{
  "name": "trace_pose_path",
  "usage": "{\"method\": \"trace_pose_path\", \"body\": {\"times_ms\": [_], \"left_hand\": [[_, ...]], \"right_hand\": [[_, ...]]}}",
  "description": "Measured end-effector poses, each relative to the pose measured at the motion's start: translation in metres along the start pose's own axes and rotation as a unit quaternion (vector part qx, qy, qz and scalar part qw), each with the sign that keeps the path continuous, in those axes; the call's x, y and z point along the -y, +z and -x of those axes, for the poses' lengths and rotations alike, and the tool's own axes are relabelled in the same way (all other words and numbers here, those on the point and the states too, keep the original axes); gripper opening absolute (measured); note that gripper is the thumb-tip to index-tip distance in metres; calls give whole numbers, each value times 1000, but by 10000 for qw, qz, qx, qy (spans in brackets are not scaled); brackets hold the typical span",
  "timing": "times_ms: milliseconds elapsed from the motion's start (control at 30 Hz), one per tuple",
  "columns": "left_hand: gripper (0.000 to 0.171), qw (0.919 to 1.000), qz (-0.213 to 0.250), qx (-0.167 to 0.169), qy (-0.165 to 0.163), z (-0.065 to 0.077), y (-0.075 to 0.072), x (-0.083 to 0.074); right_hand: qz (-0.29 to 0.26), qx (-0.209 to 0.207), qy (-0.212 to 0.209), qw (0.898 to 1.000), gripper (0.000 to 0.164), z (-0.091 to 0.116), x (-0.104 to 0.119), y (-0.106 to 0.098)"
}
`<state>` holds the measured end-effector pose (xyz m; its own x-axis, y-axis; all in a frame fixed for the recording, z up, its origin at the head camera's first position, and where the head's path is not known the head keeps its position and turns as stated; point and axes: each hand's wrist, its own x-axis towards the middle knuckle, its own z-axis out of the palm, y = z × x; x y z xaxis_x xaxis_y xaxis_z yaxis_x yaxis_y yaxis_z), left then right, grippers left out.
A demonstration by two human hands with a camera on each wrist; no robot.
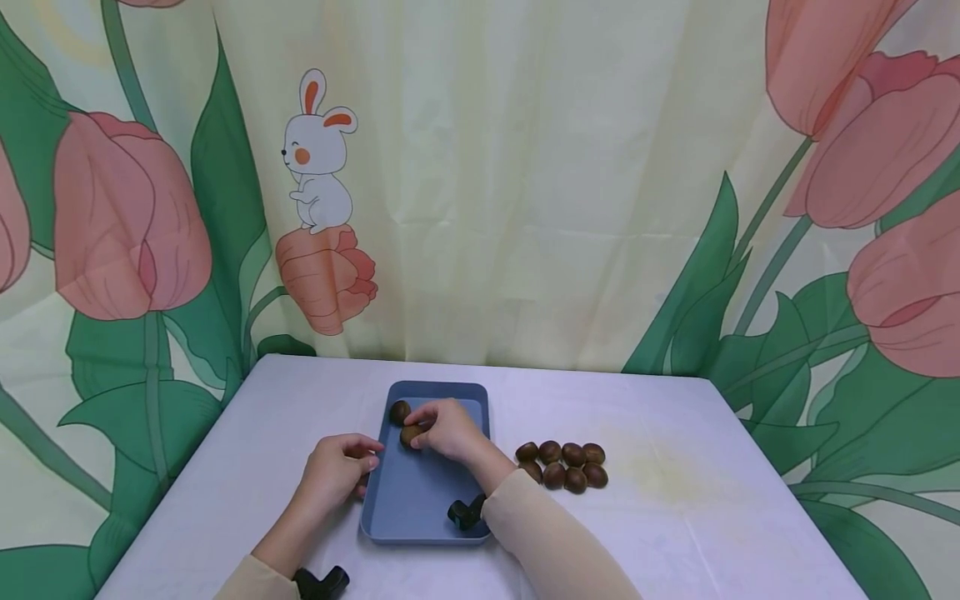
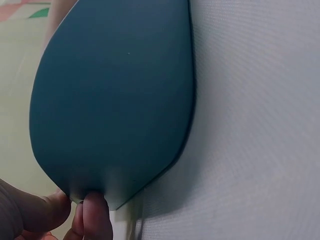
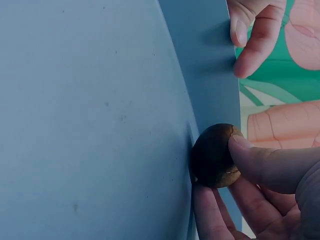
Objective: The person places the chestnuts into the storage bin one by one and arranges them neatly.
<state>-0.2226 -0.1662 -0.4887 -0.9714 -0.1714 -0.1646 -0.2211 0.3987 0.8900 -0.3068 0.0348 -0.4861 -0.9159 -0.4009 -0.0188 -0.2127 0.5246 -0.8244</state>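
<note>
My right hand (image 1: 447, 429) pinches a brown chestnut (image 3: 216, 156) between thumb and fingers, low against the inside wall of the blue tray (image 1: 427, 508). Another chestnut (image 1: 400, 412) lies in the tray's far left corner, just beyond the held one. At the tray's left side, my left hand (image 1: 337, 471) holds the rim with its fingertips. The left wrist view shows a finger pressed to the tray's outer wall (image 2: 115, 100) and the thumb by the rim. Right of the tray, several chestnuts (image 1: 573, 454) sit in two rows on the table.
A white cloth covers the table (image 1: 675, 533), with a faint yellowish stain right of the chestnuts. Behind its far edge hangs a curtain (image 1: 510, 208) printed with tulips and a rabbit. Black wrist devices (image 1: 322, 582) sit at both wrists.
</note>
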Motion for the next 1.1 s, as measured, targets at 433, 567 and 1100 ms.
{"method": "trace_pose_path", "body": {"times_ms": [433, 567, 1100], "left_hand": [[20, 10000, 66, 20, -26, 1, 0, -2], [20, 10000, 83, 19, -4, 1, 0, -1], [20, 9999, 97, 9, -31, 0, 0, 0]], "right_hand": [[-184, -213, 117, 9995, 24, -2, -2, 1], [-123, -313, 130, 9994, 23, -3, -3, 1], [-583, -116, 47, 9982, 22, -1, -2, 3]]}}
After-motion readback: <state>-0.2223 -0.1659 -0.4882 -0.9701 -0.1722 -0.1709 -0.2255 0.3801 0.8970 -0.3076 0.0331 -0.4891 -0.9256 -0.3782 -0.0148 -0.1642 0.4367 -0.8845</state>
